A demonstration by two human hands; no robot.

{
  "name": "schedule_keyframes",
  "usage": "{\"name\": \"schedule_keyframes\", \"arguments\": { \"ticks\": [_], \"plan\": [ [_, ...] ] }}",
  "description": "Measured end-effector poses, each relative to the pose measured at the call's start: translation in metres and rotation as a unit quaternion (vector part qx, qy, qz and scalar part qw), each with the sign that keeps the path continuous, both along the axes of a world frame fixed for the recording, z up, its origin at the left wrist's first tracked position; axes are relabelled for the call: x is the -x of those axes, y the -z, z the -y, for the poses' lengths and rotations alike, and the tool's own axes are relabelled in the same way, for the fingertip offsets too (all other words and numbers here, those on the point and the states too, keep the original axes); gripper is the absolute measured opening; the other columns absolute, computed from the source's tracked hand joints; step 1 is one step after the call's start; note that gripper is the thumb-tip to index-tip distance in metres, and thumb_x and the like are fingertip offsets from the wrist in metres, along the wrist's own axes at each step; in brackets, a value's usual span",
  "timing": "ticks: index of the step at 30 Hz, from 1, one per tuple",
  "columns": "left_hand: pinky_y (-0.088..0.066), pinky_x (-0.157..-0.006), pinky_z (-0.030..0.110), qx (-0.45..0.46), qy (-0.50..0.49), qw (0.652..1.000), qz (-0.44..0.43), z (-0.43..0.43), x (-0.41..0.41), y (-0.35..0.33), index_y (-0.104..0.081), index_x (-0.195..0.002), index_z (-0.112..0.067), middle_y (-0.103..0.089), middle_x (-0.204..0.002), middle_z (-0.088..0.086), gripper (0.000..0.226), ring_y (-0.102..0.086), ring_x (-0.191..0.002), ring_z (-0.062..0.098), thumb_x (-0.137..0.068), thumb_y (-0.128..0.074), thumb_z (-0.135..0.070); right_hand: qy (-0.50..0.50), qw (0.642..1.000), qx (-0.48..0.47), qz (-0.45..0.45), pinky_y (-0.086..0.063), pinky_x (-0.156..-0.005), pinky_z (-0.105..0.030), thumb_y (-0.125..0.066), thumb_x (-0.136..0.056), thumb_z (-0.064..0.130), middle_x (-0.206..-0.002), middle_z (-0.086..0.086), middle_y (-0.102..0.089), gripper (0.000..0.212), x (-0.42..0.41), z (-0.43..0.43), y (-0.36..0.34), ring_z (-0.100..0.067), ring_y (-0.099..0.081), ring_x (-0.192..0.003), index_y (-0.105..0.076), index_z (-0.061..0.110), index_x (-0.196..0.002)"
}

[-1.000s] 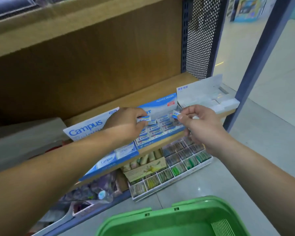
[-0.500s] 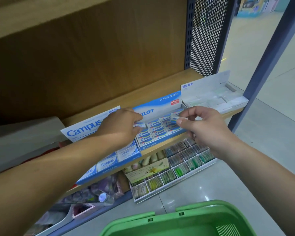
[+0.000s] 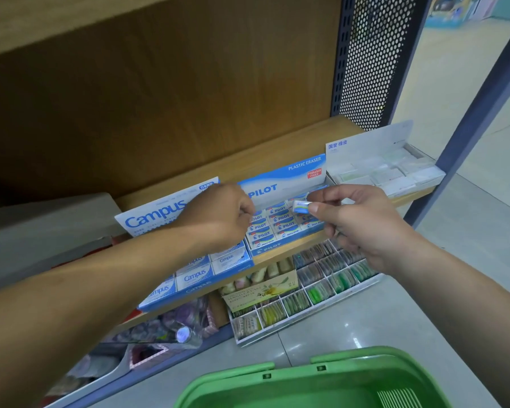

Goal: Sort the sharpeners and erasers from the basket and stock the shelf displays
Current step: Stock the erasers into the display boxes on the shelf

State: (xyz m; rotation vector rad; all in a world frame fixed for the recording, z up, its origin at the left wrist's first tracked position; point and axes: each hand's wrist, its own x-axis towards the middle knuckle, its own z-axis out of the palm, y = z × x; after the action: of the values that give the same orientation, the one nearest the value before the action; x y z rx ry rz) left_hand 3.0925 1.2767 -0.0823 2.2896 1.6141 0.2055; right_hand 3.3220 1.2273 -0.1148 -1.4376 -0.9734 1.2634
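**A:** Right hand, what did you log?

**B:** Right hand (image 3: 362, 222) was raised at the right end of the blue Pilot box (image 3: 280, 184). Its grip was clamped on one small eraser (image 3: 301, 207), pinched between thumb and forefinger and held just above the box's right rows.

**A:** And the left?

**B:** Left hand (image 3: 218, 216) sat at the left end of the same box, knuckles up, fingers curled down onto the packed erasers (image 3: 280, 223). Could not tell whether that grip held anything; the fingertips were hidden.

**A:** Where did the box stand?

**B:** On the wooden shelf (image 3: 292, 139), at its near edge. It stood between the Campus box (image 3: 159, 212) on the left and a white box (image 3: 380, 169) on the right, touching both. Its erasers lay in tidy rows, labels up.

**A:** The basket?

**B:** Green basket (image 3: 239, 378) was nearest of all, low at the bottom edge, well apart from both hands. Its contents were out of view.

**A:** Anything below the shelf?

**B:** A white tray (image 3: 308, 311) with many small compartments, resting on the pale floor (image 3: 424, 304) under the Pilot box.
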Motion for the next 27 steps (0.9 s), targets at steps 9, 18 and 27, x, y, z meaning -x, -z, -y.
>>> {"name": "schedule_keyframes", "arguments": {
  "ticks": [9, 18, 27],
  "plan": [
    [-0.057, -0.073, 0.018, 0.103, -0.076, 0.951, 0.282, 0.023, -0.029, -0.017, -0.07, -0.117, -0.022, -0.073, -0.101, -0.006, 0.038, -0.07, -0.079, 0.003, -0.083, -0.086, -0.023, -0.021, 0.998, 0.018, -0.058, -0.025, -0.038, -0.019, -0.085, -0.08, 0.014, -0.077, -0.024, -0.062, 0.016, 0.017, 0.001, -0.012, -0.018, -0.048, -0.053, -0.076, 0.008, -0.091],
    [-0.063, -0.083, 0.037, 0.181, -0.139, 0.896, 0.382, 0.015, -0.039, -0.009, -0.076, -0.112, -0.023, -0.069, -0.104, 0.009, 0.02, -0.074, -0.098, 0.027, -0.098, -0.067, -0.011, 0.03, 0.998, 0.043, -0.031, -0.022, -0.041, -0.02, -0.075, -0.09, 0.024, -0.083, -0.011, -0.075, 0.02, -0.013, -0.001, -0.02, -0.016, -0.045, -0.049, -0.07, 0.005, -0.096],
    [-0.051, -0.066, 0.011, 0.109, -0.062, 0.972, 0.201, 0.002, -0.073, 0.01, -0.075, -0.104, -0.022, -0.07, -0.097, -0.006, 0.018, -0.067, -0.084, 0.007, -0.087, -0.081, -0.019, 0.004, 0.995, 0.104, 0.004, -0.03, -0.042, -0.025, -0.061, -0.087, -0.004, -0.07, -0.012, -0.059, 0.028, -0.051, 0.015, -0.02, -0.018, -0.05, -0.049, -0.067, 0.012, -0.11]
  ]
}}
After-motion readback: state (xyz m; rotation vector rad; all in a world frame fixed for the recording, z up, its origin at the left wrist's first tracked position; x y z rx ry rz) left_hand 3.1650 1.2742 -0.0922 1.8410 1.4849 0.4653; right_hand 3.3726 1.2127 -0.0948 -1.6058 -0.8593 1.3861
